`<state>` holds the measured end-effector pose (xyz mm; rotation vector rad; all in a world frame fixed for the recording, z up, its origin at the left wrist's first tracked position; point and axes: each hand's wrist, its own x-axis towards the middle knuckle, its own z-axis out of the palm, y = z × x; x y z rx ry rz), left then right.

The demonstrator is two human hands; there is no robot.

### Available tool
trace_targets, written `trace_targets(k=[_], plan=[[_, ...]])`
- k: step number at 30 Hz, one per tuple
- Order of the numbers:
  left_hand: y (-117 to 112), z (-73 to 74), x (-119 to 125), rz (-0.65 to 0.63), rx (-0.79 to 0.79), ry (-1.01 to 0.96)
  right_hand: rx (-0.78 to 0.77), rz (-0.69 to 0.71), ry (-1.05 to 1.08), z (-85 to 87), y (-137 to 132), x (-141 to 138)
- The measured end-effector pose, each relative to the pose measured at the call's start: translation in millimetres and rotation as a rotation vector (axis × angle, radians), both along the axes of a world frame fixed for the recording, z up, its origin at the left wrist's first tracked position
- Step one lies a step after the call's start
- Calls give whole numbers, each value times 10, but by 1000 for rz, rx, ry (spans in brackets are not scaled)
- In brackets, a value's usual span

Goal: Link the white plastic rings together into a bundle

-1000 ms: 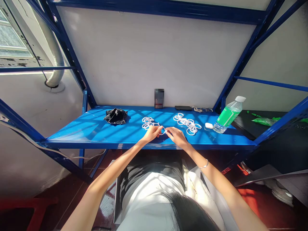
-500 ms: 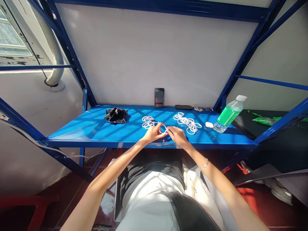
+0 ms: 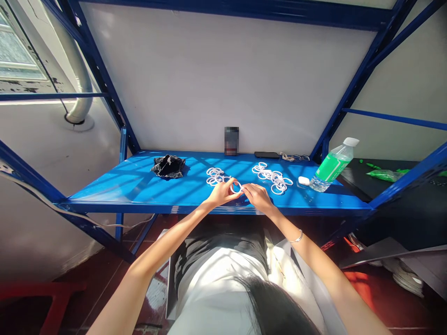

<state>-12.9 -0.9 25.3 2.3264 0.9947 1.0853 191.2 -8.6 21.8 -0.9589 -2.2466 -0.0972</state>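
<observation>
Over the front of the blue table (image 3: 122,190), we hold a white ring (image 3: 240,188) between our hands. Our left hand (image 3: 220,193) curls its grip round it, thumb and forefinger bowed; our right hand (image 3: 258,196) has its grip pinched together at the ring's right edge. Just beyond, we see two piles of rings, the left pile (image 3: 213,177) near our left fingers and the right pile (image 3: 268,174) apart. A bottle (image 3: 331,167) leans farther right.

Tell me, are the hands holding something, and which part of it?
Yes, a white ring. The left hand has its left side, and the right hand seems to pinch its right edge.
</observation>
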Motion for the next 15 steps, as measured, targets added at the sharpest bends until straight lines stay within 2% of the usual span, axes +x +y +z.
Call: trace_targets(k=[15], plan=[[22,-52,4,23,93,68,37,15,-43,-52,55,47]])
